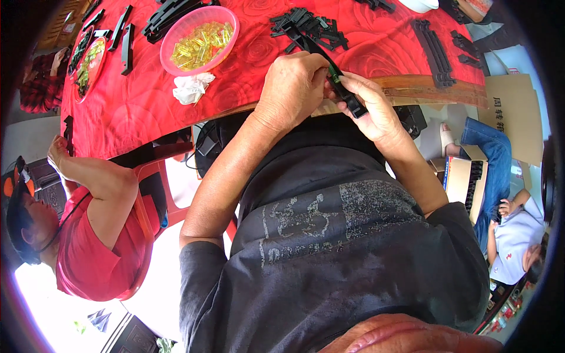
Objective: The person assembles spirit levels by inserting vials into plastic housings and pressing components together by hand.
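Observation:
A long, narrow black plastic piece (353, 105) is held at a slant over the table's near edge. My right hand (376, 109) grips its lower end, thumb on top and fingers underneath. My left hand (291, 88) is closed, its fingertips pinched against the middle of the piece. A small yellow-green glint (336, 78) shows in the piece between the two hands; its shape is too small to make out. Just beyond the hands lies a heap of short black strips (309, 26). To the left, a pink plastic bowl (166, 54) contains many clear yellow tube-like parts (200, 46).
A red rose-patterned cloth (135, 97) covers the wooden-edged table. Long black pieces (432, 53) lie at the right, others (170, 17) behind the bowl. Crumpled white tissue (193, 88) sits near it. A person in red (112, 241) sits left, another (512, 241) right, near cardboard boxes (515, 117).

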`<action>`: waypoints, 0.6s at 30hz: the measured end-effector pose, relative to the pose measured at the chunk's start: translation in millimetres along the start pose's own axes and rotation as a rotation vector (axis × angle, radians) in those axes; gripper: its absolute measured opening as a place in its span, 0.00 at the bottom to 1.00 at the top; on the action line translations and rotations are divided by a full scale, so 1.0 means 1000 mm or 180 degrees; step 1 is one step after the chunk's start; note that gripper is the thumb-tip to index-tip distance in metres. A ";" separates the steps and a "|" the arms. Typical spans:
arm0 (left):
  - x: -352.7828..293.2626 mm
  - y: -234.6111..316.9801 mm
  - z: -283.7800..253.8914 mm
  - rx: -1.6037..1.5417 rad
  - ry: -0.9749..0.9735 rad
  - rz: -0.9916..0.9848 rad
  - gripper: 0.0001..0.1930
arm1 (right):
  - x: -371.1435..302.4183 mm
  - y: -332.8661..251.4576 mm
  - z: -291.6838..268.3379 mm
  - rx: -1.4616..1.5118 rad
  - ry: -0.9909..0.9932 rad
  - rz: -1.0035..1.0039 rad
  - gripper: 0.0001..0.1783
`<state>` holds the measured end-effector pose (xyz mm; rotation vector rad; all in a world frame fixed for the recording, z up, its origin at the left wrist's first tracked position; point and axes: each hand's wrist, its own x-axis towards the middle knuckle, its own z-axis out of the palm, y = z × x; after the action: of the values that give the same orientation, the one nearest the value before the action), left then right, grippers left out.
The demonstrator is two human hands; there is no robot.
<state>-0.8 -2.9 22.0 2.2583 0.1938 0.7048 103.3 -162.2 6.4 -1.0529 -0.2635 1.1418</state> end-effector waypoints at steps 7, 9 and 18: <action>-0.001 0.018 -0.006 0.0552 -0.0026 -0.0052 0.11 | -0.002 0.005 -0.002 0.0207 -0.0148 -0.0184 0.15; 0.003 0.019 -0.007 0.0789 -0.0125 -0.0246 0.14 | -0.004 0.005 0.005 0.0107 -0.0089 -0.0266 0.17; 0.024 0.017 -0.008 0.1277 -0.0624 -0.0568 0.14 | -0.004 0.011 0.010 -0.0143 0.0012 -0.0343 0.26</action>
<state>14.0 -1.8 48.9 2.6303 0.4697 0.3694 87.8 -159.7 4.4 -1.0676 -0.3404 1.0412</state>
